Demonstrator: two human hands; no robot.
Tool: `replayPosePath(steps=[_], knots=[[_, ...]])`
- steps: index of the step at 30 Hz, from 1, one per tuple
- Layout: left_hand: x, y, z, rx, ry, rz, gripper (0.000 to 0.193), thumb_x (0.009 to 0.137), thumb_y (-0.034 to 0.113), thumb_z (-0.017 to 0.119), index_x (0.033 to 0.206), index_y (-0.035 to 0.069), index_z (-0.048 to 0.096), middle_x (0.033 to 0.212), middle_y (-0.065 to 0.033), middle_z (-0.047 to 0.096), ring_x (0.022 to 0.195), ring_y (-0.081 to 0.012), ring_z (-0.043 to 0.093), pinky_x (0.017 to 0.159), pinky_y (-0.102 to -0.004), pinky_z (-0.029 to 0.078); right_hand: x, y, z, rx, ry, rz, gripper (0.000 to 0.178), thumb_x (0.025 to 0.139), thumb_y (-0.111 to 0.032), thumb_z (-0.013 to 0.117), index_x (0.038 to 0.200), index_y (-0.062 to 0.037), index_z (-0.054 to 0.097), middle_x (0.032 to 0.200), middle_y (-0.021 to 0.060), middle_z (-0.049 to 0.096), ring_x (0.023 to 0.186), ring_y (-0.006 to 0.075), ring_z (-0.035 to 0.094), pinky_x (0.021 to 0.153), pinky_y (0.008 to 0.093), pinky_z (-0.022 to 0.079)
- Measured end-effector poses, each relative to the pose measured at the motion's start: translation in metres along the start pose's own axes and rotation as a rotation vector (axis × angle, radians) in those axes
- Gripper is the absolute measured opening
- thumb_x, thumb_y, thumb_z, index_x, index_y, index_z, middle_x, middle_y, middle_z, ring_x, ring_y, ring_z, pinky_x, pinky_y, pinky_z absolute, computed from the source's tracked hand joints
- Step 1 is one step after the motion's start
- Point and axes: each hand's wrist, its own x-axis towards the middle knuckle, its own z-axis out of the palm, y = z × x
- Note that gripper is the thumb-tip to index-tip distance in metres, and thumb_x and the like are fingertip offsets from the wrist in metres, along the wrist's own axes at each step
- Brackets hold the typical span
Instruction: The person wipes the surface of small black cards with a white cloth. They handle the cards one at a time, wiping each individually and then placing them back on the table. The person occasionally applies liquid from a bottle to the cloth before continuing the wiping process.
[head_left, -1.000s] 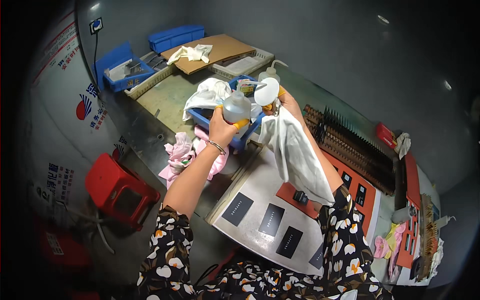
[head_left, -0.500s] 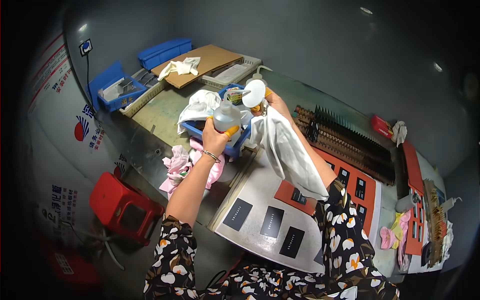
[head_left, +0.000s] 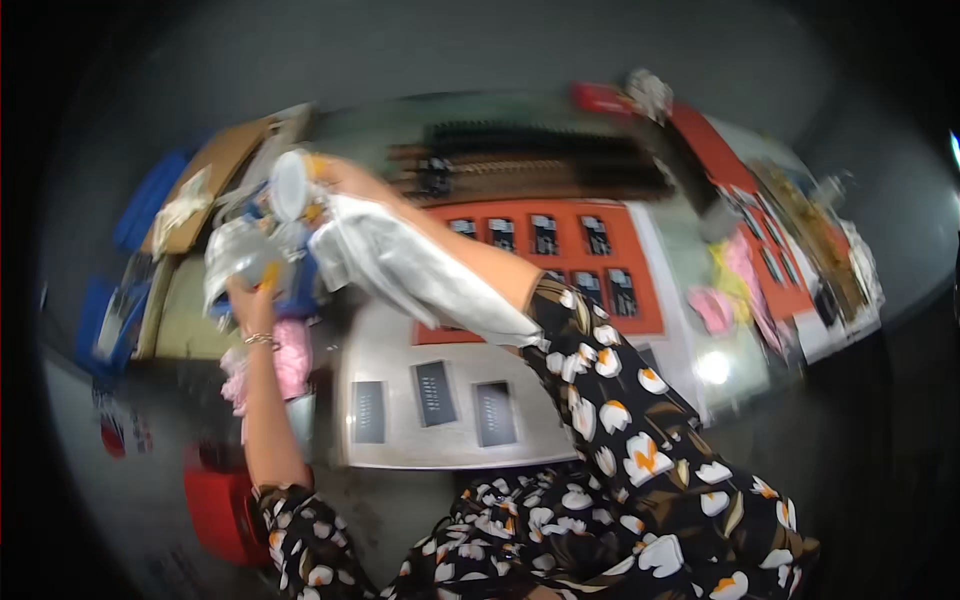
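Observation:
At the left of the head view my left hand (head_left: 250,297), yellow on its fingertips, is closed around a translucent squeeze bottle (head_left: 246,264). To its right and farther off, my right hand (head_left: 328,178) is closed on a white cloth (head_left: 410,262), which hangs along my forearm. A white round, disc-like thing (head_left: 290,186) is at that hand's fingers; motion blur hides how it is gripped. Behind the bottle is a blue bin (head_left: 297,297), mostly covered. Pink cloths (head_left: 290,362) lie below my left wrist.
Dark grey cards (head_left: 435,393) lie on a pale board (head_left: 400,455) in front of me. Beyond them an orange sheet (head_left: 650,270) bears rows of black pieces. A dark slotted rack (head_left: 550,170) stands farther back. A red stool (head_left: 222,508) is at lower left.
My view has swung to the right, so the table's things appear farther left. Both hands keep their hold on the bottle and the cloth. The picture is now blurred.

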Motion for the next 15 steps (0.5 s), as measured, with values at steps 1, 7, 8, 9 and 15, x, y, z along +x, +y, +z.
replayPosePath(steps=[1,7,8,9,15], knots=[[0.010,-0.020,-0.021,0.008,-0.021,0.105,0.041,0.072,0.009,0.069,0.100,-0.003,0.043,0.096,-0.0159,0.053,0.064,-0.0177,0.058,0.050,-0.0292,0.055,-0.031,-0.012,-0.010,-0.013,0.018,0.005,0.019,0.091,-0.019,0.047,0.089,-0.0044,0.059,0.079,0.0058,0.061,0.066,0.0151,0.061,0.059,0.0286,0.051],[-0.036,0.042,-0.018,0.797,0.321,0.672,0.053,0.081,0.023,0.067,0.119,-0.007,0.045,0.116,-0.0209,0.051,0.101,-0.0257,0.053,0.087,-0.0340,0.044,-0.288,-0.113,-0.036,-0.388,0.536,-0.024,0.025,0.089,-0.016,0.052,0.109,-0.0025,0.058,0.098,0.0043,0.061,0.086,0.0108,0.058,0.077,0.0240,0.046],[-0.072,0.076,-0.018,0.811,0.386,0.804,0.051,0.082,0.021,0.064,0.121,-0.006,0.045,0.117,-0.0197,0.051,0.106,-0.0262,0.050,0.093,-0.0345,0.039,-0.337,-0.127,-0.070,-0.404,0.390,-0.072,0.031,0.089,-0.018,0.053,0.114,0.0005,0.054,0.110,0.0053,0.057,0.097,0.0095,0.053,0.083,0.0223,0.043],[-0.109,0.094,-0.005,0.659,0.156,0.743,0.049,0.083,0.019,0.063,0.122,-0.006,0.046,0.118,-0.0180,0.051,0.108,-0.0260,0.049,0.095,-0.0341,0.037,-0.384,-0.152,-0.079,-0.718,0.576,0.040,0.031,0.088,-0.016,0.052,0.113,0.0018,0.054,0.111,0.0057,0.056,0.096,0.0102,0.054,0.082,0.0226,0.043],[-0.315,0.179,0.123,0.302,-1.054,0.741,0.052,0.075,0.018,0.067,0.122,0.005,0.048,0.120,-0.0142,0.050,0.108,-0.0306,0.047,0.094,-0.0381,0.035,-0.531,-0.200,-0.176,-1.972,1.242,0.080,0.034,0.080,-0.033,0.062,0.095,-0.0033,0.058,0.085,0.0214,0.062,0.077,0.0351,0.061,0.067,0.0410,0.046]])
